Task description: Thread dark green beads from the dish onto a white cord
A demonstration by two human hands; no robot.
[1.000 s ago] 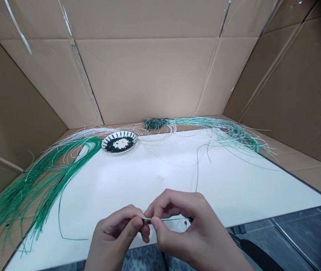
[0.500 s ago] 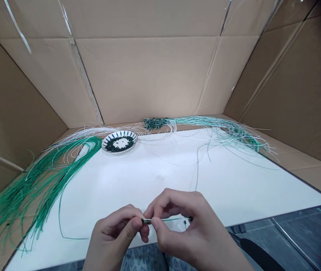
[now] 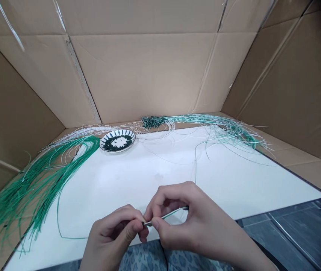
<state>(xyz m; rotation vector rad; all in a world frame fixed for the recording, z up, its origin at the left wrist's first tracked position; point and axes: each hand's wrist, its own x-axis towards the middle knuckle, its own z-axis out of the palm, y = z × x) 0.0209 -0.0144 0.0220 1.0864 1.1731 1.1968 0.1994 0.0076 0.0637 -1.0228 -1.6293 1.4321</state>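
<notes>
So, some thin green and white strands (image 3: 174, 213) are being held low over the near edge of the white bench (image 3: 126, 184), stretched between two bare hands. A small dark piece (image 3: 143, 224) is pinched at the fingertips of the left hand (image 3: 111, 233), grip pretty much closed on it. The strands are nipped just beside that between thumb and forefinger of the right hand (image 3: 193, 222), also a narrow grip, with the rest run back toward its palm. What the dark piece is exactly can't be made out, too small.

At the back, a blue-striped plate (image 3: 120, 142) is half covered with tiny dark bits (image 3: 108, 146). Next to it, a big green bundle of strands (image 3: 50, 188) is spread down the left side. Another bundle (image 3: 197, 119), dark and tangled at one end, is laid along the back right.
</notes>
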